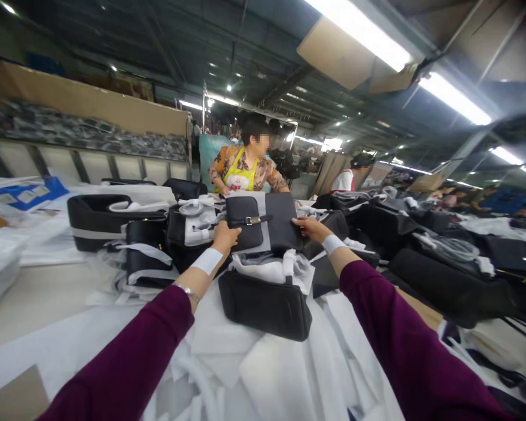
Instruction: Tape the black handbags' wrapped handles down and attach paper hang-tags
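Purple sleeves [131, 345]: closest to my camera, reaching in from the near left and near right, with pale bands [207, 261] around both forearms.
Left hand [225, 237]: I have its fingers closed on the left edge of the flap handbag, low at the corner.
Right hand [312, 228]: thumb and fingertips pinched on the bag's right edge, a lighter hold than the left.
Black flap handbag [287, 225]: between my two hands, front facing me, a grey strip down its middle and a metal buckle [251, 221] on the left part.
Black bag [263, 307]: just nearer than the held one, lying on white sheets [280, 368], white wrapping [263, 266] along its far side.
Blue printed package [33, 193]: far left, bearing a white label whose print I find too small to read.
Yellow apron [243, 174]: on a co-worker at the far side; its red marking is illegible to me.
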`<state>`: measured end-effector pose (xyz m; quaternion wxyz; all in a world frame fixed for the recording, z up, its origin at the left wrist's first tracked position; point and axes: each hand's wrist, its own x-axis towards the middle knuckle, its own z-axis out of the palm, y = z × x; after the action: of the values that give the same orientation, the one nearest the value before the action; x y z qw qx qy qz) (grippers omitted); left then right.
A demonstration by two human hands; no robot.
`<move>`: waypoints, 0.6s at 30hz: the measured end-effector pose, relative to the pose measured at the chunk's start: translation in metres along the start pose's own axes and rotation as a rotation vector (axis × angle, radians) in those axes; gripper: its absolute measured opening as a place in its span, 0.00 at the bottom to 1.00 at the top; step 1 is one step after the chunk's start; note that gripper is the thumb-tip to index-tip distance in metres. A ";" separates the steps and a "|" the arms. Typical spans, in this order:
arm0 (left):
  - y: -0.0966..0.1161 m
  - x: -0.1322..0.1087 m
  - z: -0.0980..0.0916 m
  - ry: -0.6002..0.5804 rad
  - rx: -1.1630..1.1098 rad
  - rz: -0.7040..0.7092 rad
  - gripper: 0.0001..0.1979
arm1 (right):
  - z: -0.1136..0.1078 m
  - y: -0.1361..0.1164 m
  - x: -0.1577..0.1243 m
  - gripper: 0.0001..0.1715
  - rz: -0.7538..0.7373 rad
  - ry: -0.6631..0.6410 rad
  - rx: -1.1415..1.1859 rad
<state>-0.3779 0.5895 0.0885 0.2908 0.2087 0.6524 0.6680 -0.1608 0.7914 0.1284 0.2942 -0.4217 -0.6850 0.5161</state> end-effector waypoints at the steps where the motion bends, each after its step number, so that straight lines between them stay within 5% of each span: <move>1: -0.001 0.005 0.006 0.010 0.017 -0.063 0.12 | 0.000 0.004 0.006 0.16 0.011 -0.047 0.017; 5: -0.004 0.015 0.013 0.039 0.032 -0.251 0.15 | 0.011 0.012 0.017 0.22 -0.009 -0.149 0.082; 9: -0.002 0.005 0.008 0.065 -0.060 -0.289 0.17 | 0.022 0.002 0.001 0.35 -0.170 -0.103 0.146; 14: -0.002 -0.024 -0.004 0.066 -0.235 -0.217 0.18 | 0.024 -0.039 -0.053 0.38 -0.412 -0.044 0.139; 18: 0.002 -0.059 -0.025 0.061 -0.344 -0.100 0.17 | 0.030 -0.078 -0.124 0.35 -0.695 -0.100 0.026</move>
<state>-0.3505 0.5316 0.0945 0.3352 0.1030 0.5467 0.7604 -0.1491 0.6594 0.1980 0.4236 -0.1336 -0.7947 0.4136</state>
